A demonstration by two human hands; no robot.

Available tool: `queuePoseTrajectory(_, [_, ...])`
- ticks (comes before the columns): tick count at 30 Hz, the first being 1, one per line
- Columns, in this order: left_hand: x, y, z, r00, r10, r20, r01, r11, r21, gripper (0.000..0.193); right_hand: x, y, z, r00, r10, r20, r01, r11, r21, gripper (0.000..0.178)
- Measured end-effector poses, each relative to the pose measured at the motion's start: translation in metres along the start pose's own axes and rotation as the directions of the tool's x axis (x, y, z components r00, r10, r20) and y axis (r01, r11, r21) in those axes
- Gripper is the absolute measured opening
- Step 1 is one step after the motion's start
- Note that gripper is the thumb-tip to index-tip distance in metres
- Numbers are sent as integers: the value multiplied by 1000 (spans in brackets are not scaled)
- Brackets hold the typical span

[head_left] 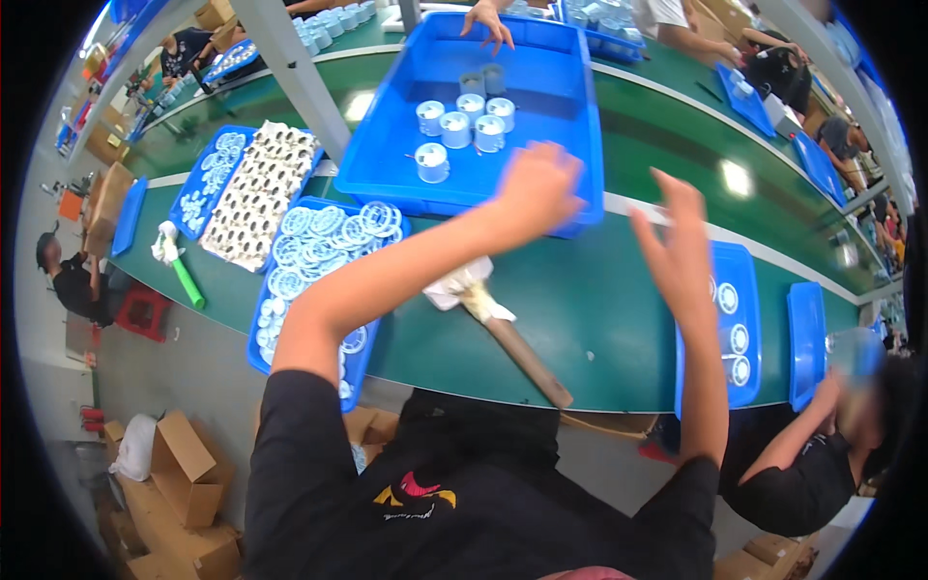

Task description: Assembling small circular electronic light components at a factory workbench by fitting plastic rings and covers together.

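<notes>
My left hand is over the near right edge of a large blue bin, blurred by motion, so its grip cannot be made out. Several short white cylindrical parts stand upright in the bin, one of them nearer to me than the others. My right hand is raised above the green bench, right of the bin, fingers apart and holding nothing. Between my forearms lies a wooden-handled tool with its head wrapped in white cloth.
Left of the bin, one blue tray carries light-blue rings and small caps; beyond it is a cream tray of dark-holed parts. A green-handled tool lies farther left. At right, another blue tray holds white cylinders. Another person's hand reaches over the bin's far edge.
</notes>
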State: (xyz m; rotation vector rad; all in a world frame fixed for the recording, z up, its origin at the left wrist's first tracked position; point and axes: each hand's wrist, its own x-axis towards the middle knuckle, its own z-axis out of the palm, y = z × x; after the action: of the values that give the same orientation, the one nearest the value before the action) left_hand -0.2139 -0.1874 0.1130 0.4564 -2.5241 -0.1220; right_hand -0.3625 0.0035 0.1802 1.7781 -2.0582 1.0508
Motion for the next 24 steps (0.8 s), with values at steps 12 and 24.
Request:
queuePoseTrajectory(12, [-56,-239,-26,949,-283,137,263,954,144,42,198,7,307,818,-47,573,166,974,-157,52])
queuePoseTrajectory(24, [-36,-243,-50,886,-128,446,133,991,20,49,199,-4,286,729,-114,675,236,967,-91,32])
